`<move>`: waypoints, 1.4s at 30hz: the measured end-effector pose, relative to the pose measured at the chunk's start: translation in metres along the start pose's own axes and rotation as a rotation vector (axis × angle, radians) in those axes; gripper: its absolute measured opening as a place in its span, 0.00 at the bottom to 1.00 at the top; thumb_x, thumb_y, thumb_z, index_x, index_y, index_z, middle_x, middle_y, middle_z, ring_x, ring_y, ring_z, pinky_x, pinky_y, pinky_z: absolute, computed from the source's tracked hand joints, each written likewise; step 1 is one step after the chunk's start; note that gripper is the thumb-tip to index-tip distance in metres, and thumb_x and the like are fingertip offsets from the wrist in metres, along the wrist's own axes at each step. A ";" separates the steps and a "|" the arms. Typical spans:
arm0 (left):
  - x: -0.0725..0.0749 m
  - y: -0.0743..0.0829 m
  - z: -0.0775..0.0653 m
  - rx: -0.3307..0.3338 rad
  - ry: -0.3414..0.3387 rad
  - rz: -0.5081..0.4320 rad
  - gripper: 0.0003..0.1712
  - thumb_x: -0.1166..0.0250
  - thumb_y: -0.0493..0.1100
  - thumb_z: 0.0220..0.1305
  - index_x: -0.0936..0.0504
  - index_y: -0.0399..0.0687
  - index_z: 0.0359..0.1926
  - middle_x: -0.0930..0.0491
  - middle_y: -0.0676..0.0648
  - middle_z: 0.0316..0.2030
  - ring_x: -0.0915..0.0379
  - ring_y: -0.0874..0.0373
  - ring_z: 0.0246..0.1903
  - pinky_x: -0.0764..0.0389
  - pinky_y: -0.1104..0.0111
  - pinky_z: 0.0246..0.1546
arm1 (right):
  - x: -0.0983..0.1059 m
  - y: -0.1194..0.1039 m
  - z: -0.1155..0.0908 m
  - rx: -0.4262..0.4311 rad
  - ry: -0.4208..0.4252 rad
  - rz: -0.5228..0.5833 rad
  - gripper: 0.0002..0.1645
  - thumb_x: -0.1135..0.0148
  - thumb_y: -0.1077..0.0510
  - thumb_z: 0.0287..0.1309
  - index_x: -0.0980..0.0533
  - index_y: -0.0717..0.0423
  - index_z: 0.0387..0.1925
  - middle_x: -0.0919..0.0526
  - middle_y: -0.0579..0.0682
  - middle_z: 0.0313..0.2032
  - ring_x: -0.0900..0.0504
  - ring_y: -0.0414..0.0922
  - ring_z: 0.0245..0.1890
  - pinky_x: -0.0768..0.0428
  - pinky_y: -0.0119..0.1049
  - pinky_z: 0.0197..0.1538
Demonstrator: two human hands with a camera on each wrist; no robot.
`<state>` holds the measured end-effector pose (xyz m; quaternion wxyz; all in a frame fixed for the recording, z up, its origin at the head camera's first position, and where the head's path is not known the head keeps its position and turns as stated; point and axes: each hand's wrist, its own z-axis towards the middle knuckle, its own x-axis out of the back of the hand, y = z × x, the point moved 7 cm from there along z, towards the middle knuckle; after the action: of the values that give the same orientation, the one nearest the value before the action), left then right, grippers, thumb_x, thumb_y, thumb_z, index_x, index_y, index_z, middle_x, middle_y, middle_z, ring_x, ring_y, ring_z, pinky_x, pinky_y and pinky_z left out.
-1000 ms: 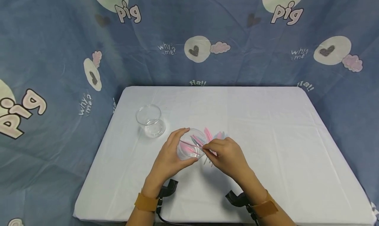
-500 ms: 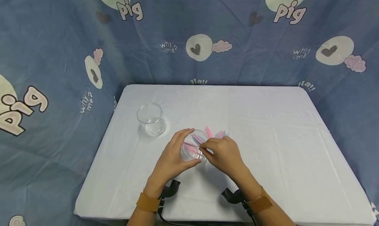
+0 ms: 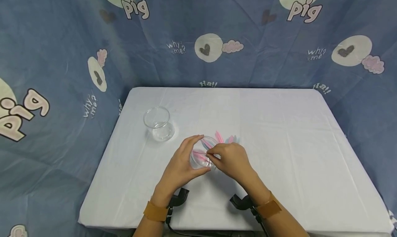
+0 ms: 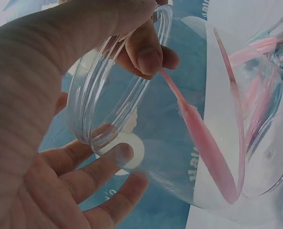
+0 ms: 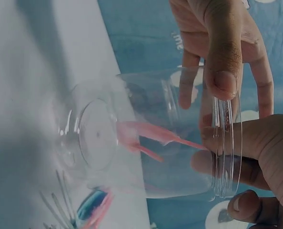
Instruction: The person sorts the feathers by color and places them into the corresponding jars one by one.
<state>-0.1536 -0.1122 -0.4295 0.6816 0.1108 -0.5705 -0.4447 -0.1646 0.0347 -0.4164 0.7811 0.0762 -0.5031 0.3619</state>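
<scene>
My left hand (image 3: 180,161) grips a clear screw-neck jar (image 5: 177,138) near its mouth, thumb on one side and fingers on the other. The jar's threaded mouth leans toward me. My right hand (image 3: 233,161) reaches in at the mouth, thumb and finger pinching the quill end of a pink feather (image 4: 209,152). The vane of that feather points down inside the jar. Another slim pink feather (image 4: 240,129) curves beside it in the left wrist view. Behind the right hand lie loose pink and blue feathers (image 3: 231,139) on the table, partly hidden.
A second clear jar (image 3: 158,123) with a wide rim stands at the left of the white-covered table (image 3: 294,154). Blue printed cloth (image 3: 254,57) hangs behind and at the sides. Each wrist wears a brown strap with a black camera mount (image 3: 179,197) and cable.
My right hand has moved a little left, its fingertips now further over the jar's mouth. The left hand and jar have shifted slightly right. The second jar stays in place.
</scene>
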 end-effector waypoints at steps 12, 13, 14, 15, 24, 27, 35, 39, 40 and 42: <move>0.005 -0.012 0.000 0.054 0.025 -0.002 0.57 0.17 0.52 0.46 0.38 0.61 0.74 0.34 0.51 0.68 0.31 0.53 0.64 0.24 0.53 0.61 | 0.013 0.026 -0.015 -0.090 0.161 0.104 0.08 0.30 0.51 0.60 0.12 0.48 0.38 0.12 0.43 0.43 0.22 0.38 0.19 0.23 0.32 0.24; 0.005 -0.016 -0.001 0.076 0.026 -0.004 0.57 0.17 0.53 0.46 0.38 0.61 0.74 0.34 0.51 0.68 0.31 0.54 0.63 0.24 0.53 0.61 | 0.014 0.033 -0.020 -0.130 0.169 0.088 0.07 0.29 0.51 0.59 0.13 0.48 0.37 0.11 0.43 0.40 0.23 0.37 0.18 0.26 0.31 0.22; 0.005 -0.019 -0.002 0.096 0.026 -0.010 0.57 0.17 0.53 0.46 0.38 0.62 0.74 0.35 0.52 0.68 0.31 0.55 0.63 0.24 0.53 0.61 | 0.013 0.040 -0.026 -0.175 0.160 0.066 0.06 0.29 0.51 0.58 0.13 0.48 0.35 0.11 0.42 0.38 0.25 0.37 0.18 0.28 0.30 0.20; 0.005 -0.023 -0.004 0.118 0.025 -0.015 0.57 0.17 0.53 0.46 0.39 0.63 0.74 0.35 0.52 0.68 0.31 0.55 0.63 0.24 0.53 0.61 | 0.011 0.046 -0.031 -0.223 0.134 0.044 0.05 0.28 0.51 0.58 0.13 0.47 0.33 0.12 0.42 0.35 0.26 0.36 0.17 0.30 0.29 0.19; 0.005 -0.042 -0.012 0.218 0.043 -0.047 0.57 0.19 0.55 0.47 0.42 0.66 0.75 0.36 0.49 0.68 0.28 0.45 0.60 0.22 0.47 0.57 | -0.049 0.072 -0.070 -0.526 -0.297 0.026 0.19 0.27 0.40 0.54 0.21 0.39 0.15 0.25 0.35 0.14 0.32 0.35 0.14 0.35 0.34 0.16; 0.003 -0.045 -0.014 0.242 0.029 -0.065 0.59 0.19 0.56 0.48 0.44 0.65 0.76 0.37 0.47 0.69 0.28 0.42 0.60 0.23 0.45 0.57 | -0.061 0.068 -0.075 -0.552 -0.332 0.028 0.22 0.25 0.37 0.50 0.23 0.41 0.14 0.26 0.35 0.14 0.31 0.36 0.14 0.34 0.33 0.16; -0.005 -0.056 -0.018 0.327 -0.021 -0.126 0.67 0.19 0.62 0.45 0.50 0.58 0.79 0.40 0.45 0.74 0.35 0.43 0.68 0.30 0.45 0.65 | -0.066 0.066 -0.079 -0.647 -0.360 0.023 0.21 0.24 0.40 0.50 0.22 0.45 0.17 0.25 0.40 0.16 0.30 0.39 0.16 0.33 0.34 0.18; -0.009 -0.066 -0.019 0.369 -0.030 -0.153 0.69 0.19 0.65 0.42 0.50 0.59 0.79 0.39 0.47 0.73 0.36 0.45 0.69 0.30 0.46 0.66 | -0.060 0.068 -0.080 -0.677 -0.358 0.035 0.15 0.27 0.48 0.55 0.18 0.47 0.18 0.22 0.41 0.17 0.28 0.39 0.17 0.32 0.35 0.19; -0.009 -0.068 -0.019 0.372 -0.027 -0.155 0.68 0.19 0.66 0.42 0.49 0.59 0.79 0.38 0.47 0.73 0.35 0.45 0.69 0.30 0.46 0.65 | -0.059 0.068 -0.080 -0.680 -0.353 0.037 0.13 0.28 0.50 0.56 0.17 0.48 0.19 0.21 0.41 0.18 0.28 0.39 0.17 0.31 0.35 0.19; -0.010 -0.071 -0.019 0.373 -0.024 -0.160 0.68 0.20 0.67 0.42 0.47 0.59 0.78 0.37 0.47 0.72 0.35 0.44 0.68 0.30 0.46 0.65 | -0.055 0.069 -0.080 -0.681 -0.341 0.036 0.12 0.29 0.53 0.58 0.16 0.49 0.20 0.19 0.42 0.18 0.27 0.39 0.17 0.30 0.35 0.19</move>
<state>-0.1702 -0.1531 -0.4890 0.6049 0.2749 -0.6404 -0.3853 -0.1631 0.0966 -0.5180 0.6602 -0.1376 -0.7185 0.1699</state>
